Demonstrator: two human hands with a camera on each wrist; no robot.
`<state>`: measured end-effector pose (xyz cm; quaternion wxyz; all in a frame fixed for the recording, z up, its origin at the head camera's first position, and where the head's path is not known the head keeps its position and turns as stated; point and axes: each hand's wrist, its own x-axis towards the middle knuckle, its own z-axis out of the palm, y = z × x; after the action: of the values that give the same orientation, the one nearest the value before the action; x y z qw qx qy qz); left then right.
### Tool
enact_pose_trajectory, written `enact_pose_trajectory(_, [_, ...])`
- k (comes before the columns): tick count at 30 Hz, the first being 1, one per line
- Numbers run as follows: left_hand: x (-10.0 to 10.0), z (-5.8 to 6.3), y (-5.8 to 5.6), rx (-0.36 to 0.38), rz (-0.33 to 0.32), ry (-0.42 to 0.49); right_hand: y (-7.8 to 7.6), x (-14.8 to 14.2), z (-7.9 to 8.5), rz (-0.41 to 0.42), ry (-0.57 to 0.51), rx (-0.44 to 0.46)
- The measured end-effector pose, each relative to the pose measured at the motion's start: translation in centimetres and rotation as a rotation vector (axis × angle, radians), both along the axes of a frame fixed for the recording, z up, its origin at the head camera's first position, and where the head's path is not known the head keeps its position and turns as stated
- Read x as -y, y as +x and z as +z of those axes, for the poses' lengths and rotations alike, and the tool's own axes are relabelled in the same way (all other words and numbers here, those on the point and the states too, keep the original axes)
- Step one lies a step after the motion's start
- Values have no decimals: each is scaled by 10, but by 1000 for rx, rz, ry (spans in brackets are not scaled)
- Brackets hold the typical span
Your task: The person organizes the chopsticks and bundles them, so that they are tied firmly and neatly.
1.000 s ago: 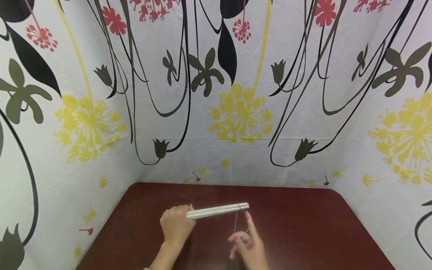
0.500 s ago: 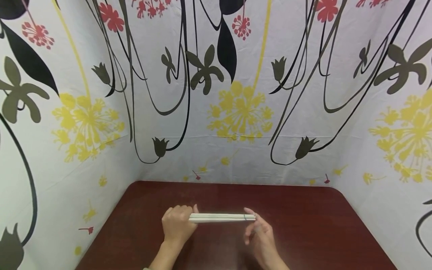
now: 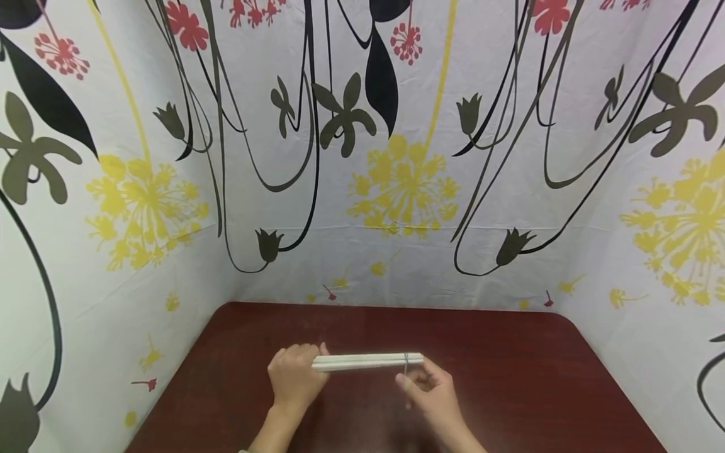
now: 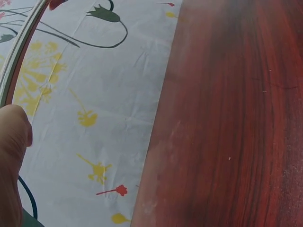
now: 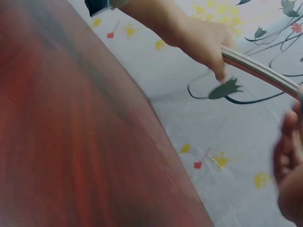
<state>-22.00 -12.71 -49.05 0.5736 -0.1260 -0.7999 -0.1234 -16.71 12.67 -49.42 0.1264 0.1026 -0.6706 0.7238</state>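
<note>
A bundle of pale chopsticks is held nearly level above the table. My left hand grips its left end, with the thumb along the sticks. Around the right end runs a thin bluish rubber band, part of it drawn downward. The fingers of my right hand are bent at that end, and its thumb and fingers pinch the band. In the right wrist view the bundle spans from the left hand to the blurred right hand. The left wrist view has only the left thumb and part of the sticks.
Below the hands lies a dark red-brown wooden table with rounded far corners. White cloth printed with flowers and stems hangs behind it and along both sides.
The right hand has gone from stretching the band on spread fingers, back to the chopsticks' right end, and now pinches the band there. The tilted bundle has come down nearly level.
</note>
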Motion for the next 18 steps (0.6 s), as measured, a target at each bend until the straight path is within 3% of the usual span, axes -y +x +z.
enact_pose_trajectory(3, [3, 0, 0, 79, 36, 18, 2, 5, -2, -103, -23, -26])
enact_pose_trajectory(5, [3, 1, 0, 115, 45, 17, 5, 5, -6, -103, 24, -44])
enact_pose_trajectory(9, [4, 3, 1, 186, 60, 33, 5, 2, -16, 36, 226, -173])
enact_pose_trajectory(12, [3, 3, 4, 264, 78, 54, 5, 1, -19, 119, 283, -250])
enact_pose_trajectory(18, [0, 6, 7, 322, 70, 100, 10, 3, -12, 198, 268, -155])
